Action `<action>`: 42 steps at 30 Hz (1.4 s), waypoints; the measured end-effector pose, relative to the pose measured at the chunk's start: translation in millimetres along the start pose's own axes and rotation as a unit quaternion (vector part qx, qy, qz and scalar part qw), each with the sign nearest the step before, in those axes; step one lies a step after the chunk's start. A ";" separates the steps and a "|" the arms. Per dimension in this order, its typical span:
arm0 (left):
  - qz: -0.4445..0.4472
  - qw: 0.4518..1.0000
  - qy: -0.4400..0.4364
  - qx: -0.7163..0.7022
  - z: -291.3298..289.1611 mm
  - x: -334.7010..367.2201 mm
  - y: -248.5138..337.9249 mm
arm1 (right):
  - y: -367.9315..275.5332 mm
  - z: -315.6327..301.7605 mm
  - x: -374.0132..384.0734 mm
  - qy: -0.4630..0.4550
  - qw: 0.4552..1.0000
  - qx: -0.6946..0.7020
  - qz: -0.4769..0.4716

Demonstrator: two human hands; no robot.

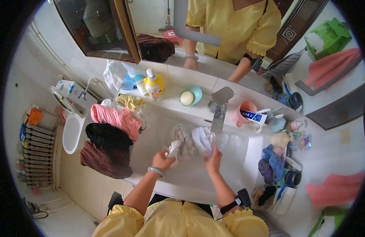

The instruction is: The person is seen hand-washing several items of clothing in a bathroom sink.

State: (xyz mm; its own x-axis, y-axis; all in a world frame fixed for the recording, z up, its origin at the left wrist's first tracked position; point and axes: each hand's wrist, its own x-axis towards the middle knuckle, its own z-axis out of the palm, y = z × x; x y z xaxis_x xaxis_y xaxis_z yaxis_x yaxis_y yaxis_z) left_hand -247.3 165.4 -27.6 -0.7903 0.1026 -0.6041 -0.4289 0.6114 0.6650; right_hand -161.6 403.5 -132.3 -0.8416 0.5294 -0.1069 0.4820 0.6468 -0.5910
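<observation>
Inside the white sink [150,132], a crumpled off-white cloth [183,142] lies toward the middle. My left hand [164,160], with a bracelet at its wrist, is closed on a bunched end of it. Just right of it is a brighter white cloth [204,139], below the metal faucet [219,114]. The fingers of my right hand [213,161] are closed on the near edge of this white cloth. I cannot tell whether the two pieces join. Some of the white cloth is hidden behind the right fingers, and its right part looks wet and sheer.
Dark and pink clothes [116,120] are heaped over the sink's left end. Along the back ledge stand a yellow pump bottle [154,87], a teal dish [196,94] with soap [186,98], and a pink cup [244,112]. Small toiletries and hair ties [271,162] crowd the right ledge.
</observation>
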 end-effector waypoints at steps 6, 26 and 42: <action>0.019 0.891 -0.263 -0.369 58.9 -43.8 36.0 | -12.0 -22.1 -49.0 -0.160 0.968 0.171 -0.091; -0.080 0.995 -0.052 -0.005 203.3 38.2 -32.7 | 64.2 -37.9 -6.7 -0.180 0.952 -0.243 -0.041; -0.139 0.619 -0.395 -0.665 168.0 -27.4 26.6 | -73.7 -79.0 -94.7 0.121 0.975 0.024 -0.186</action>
State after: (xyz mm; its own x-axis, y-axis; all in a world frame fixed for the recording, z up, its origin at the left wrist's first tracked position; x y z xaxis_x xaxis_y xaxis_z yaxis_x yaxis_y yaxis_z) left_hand -163.5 310.7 -67.1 -0.3703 0.8113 -0.4525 -0.8960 -0.4404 -0.0565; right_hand -98.1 349.1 -15.4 -0.8707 0.3811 0.3109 0.1372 0.7953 -0.5905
